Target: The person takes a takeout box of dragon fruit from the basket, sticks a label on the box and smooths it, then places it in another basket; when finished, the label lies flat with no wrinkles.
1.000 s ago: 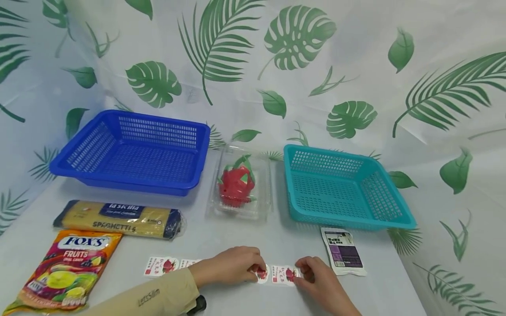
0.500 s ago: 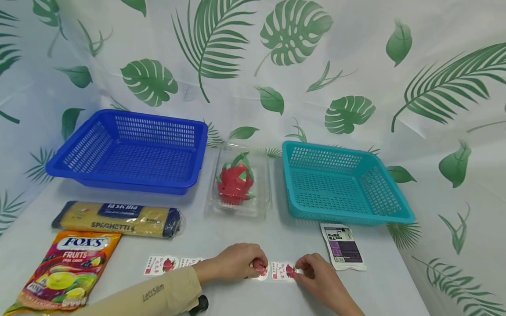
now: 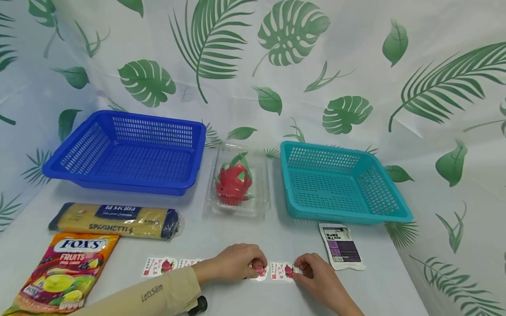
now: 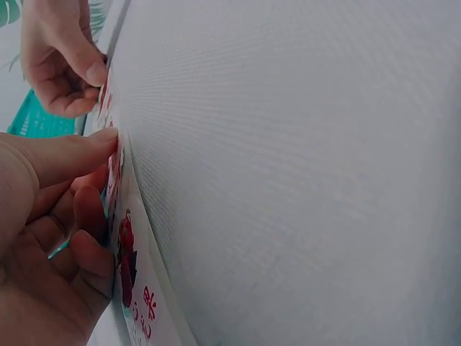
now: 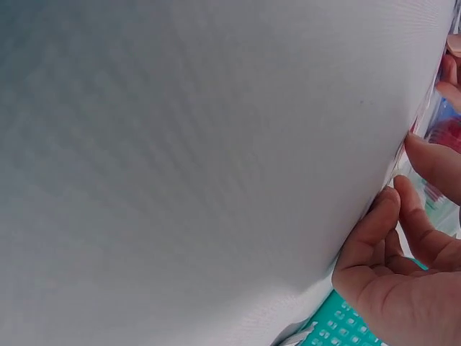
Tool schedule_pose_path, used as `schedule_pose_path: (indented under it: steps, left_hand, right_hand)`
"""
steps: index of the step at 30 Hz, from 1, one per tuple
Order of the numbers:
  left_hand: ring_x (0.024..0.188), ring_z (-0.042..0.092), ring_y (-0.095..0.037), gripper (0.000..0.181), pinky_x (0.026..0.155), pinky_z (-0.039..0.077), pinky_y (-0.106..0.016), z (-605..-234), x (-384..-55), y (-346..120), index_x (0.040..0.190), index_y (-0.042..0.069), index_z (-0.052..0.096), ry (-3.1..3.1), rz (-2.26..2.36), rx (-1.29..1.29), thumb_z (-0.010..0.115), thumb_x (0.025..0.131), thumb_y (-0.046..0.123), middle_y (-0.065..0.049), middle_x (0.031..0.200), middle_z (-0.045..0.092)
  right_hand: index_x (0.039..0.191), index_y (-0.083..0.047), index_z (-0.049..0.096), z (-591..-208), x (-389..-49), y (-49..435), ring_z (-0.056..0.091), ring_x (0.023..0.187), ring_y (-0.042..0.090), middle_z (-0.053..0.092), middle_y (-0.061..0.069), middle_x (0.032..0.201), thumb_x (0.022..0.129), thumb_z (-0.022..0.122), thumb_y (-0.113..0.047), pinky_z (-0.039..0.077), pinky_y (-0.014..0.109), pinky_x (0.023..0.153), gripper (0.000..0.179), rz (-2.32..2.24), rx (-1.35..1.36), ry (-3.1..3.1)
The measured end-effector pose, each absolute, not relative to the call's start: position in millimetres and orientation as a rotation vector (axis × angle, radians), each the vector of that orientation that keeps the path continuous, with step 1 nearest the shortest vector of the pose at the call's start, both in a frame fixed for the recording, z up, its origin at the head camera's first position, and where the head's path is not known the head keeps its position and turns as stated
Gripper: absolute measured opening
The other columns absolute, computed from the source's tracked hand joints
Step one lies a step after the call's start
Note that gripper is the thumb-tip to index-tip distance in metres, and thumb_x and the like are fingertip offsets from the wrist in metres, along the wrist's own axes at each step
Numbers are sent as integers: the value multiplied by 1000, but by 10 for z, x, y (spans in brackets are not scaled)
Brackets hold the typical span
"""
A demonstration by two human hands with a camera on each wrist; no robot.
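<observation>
A strip of white dragon fruit stickers [image 3: 278,271] lies in a row across the near part of the table. My left hand [image 3: 238,264] pinches the strip near its middle between thumb and forefinger, covering part of it. At the strip's right end, the thumb and forefinger of my right hand [image 3: 318,281] pinch the edge of the last sticker. In the left wrist view, printed red fruit shows on the sticker strip [image 4: 128,256] below my left hand [image 4: 57,209]. The right wrist view shows my right hand [image 5: 403,245] with its fingers bent at the strip, which is mostly hidden there.
Behind stand a blue basket [image 3: 130,183], a clear plastic box [image 3: 258,193] with a red dragon fruit [image 3: 233,183] in it, and a teal basket [image 3: 344,215]. Spaghetti [image 3: 114,220] and a candy bag [image 3: 65,272] lie left; a white-and-purple packet [image 3: 342,246] lies right.
The view has shifted slightly. Both hands stay at the same places on the sticker strip, and the right fingertips have moved very little.
</observation>
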State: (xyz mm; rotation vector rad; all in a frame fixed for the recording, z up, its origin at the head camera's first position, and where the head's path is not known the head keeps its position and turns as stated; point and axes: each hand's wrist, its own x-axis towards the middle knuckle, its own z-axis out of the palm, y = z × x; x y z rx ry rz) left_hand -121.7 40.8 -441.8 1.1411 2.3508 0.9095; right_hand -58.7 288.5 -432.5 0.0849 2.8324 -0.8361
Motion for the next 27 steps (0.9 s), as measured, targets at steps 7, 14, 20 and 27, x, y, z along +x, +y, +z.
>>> schedule_pose_path:
  steps: [7,14,20,27]
  left_hand:
    - [80,48,0,19,77,41,-20,-4420,-1218,407,104,17,71,2343,904,1115,75,86,14,13,90,58]
    - [78,46,0,19,73,39,-19,-4422,-1227,418,104,18,71,2343,891,1102,74,86,15,14,85,55]
    - [77,46,0,19,72,39,-19,-4406,-1223,426,103,17,71,2341,892,1113,75,85,14,13,84,54]
    - [78,46,0,19,72,39,-19,-4405,-1217,421,103,18,70,2343,884,1100,76,85,14,14,85,54]
  right_hand:
    - [93,-12,65,-4327,-601,2885,50,77,12,54,-2,84,82,77,-6,46,23,67,18,-882,118,2809]
    - [88,-12,65,-4325,-636,2883,49,74,12,56,-4,79,86,72,-5,44,23,64,10,-898,122,2812]
    - [88,-12,64,-4295,-662,2877,48,75,13,54,-3,79,89,69,-6,43,24,63,8,-861,115,2793]
    - [94,-8,59,-4253,-653,2926,47,76,13,52,-2,81,95,63,-10,43,23,63,4,-921,-14,2694]
